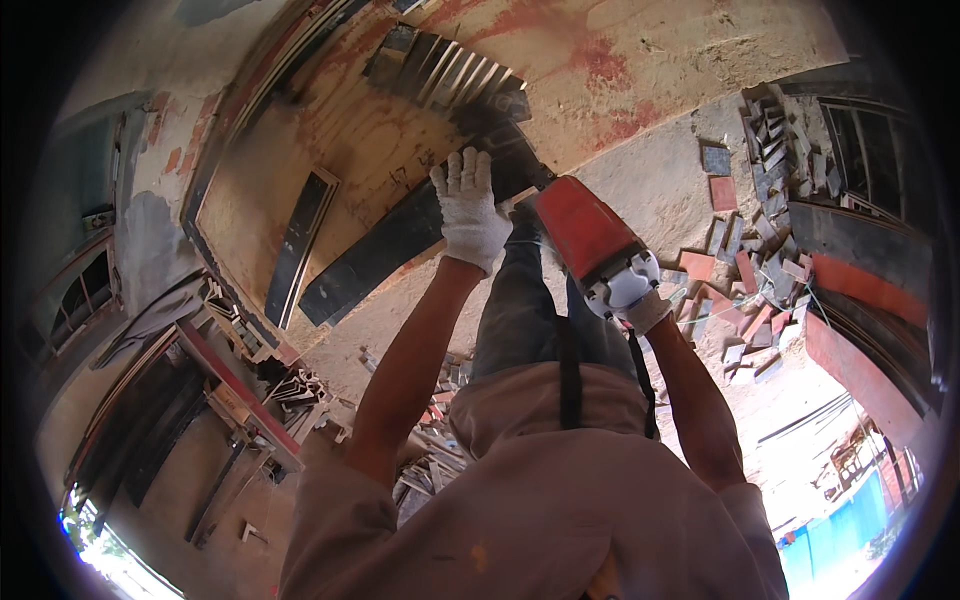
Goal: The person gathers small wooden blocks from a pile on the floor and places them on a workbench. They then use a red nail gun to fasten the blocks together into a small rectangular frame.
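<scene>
1. Two hands wear pale gloves. Nearest, the right hand (650,312) is closed around the rear of a red power tool (588,225), apparently bearing its weight from behind, so the nose points away from the body.
2. The left hand (468,210) is stretched nearly flat, back upward and gripping nothing, over a long dark board (385,250) — a pose that would suit steadying it, though I cannot tell whether the palm presses.
3. That board lies slantwise just beyond the person's legs (515,310), within reach of both arms; whether the tool's tip touches it is lost in shadow.
4. Under it spreads a tan, red-stained surface (720,45). A narrow dark strip (295,255) rests apart at the left, perhaps to leave elbow room.
5. Farther off, short dark pieces (455,75) lie side by side in a row — likely kept together to save space.
6. Away to the right, red and grey tiles (775,275) lie heaped loosely, seemingly without order.
</scene>
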Action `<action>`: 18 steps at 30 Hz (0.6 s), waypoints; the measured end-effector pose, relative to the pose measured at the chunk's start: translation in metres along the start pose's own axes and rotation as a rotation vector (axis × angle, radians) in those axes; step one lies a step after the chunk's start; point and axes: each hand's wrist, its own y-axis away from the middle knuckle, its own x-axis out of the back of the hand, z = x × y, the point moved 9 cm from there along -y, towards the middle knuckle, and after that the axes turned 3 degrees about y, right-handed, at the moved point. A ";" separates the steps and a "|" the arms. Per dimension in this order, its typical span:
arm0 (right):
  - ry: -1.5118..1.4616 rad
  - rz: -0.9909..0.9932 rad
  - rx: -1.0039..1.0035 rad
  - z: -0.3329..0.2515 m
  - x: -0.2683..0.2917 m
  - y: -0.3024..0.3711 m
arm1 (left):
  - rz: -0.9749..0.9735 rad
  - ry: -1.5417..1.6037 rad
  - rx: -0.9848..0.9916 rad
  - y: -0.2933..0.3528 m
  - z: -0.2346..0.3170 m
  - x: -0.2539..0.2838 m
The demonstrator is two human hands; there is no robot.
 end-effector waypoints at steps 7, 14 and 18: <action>0.188 -0.046 -0.042 -0.033 0.012 0.004 | -0.016 0.005 0.007 0.002 0.002 -0.002; -0.923 0.112 -0.571 -0.007 -0.012 0.022 | 0.109 0.167 -0.032 0.011 -0.009 0.008; -0.702 -0.015 -0.391 0.006 -0.017 0.020 | 0.286 0.351 -0.108 0.032 -0.037 0.034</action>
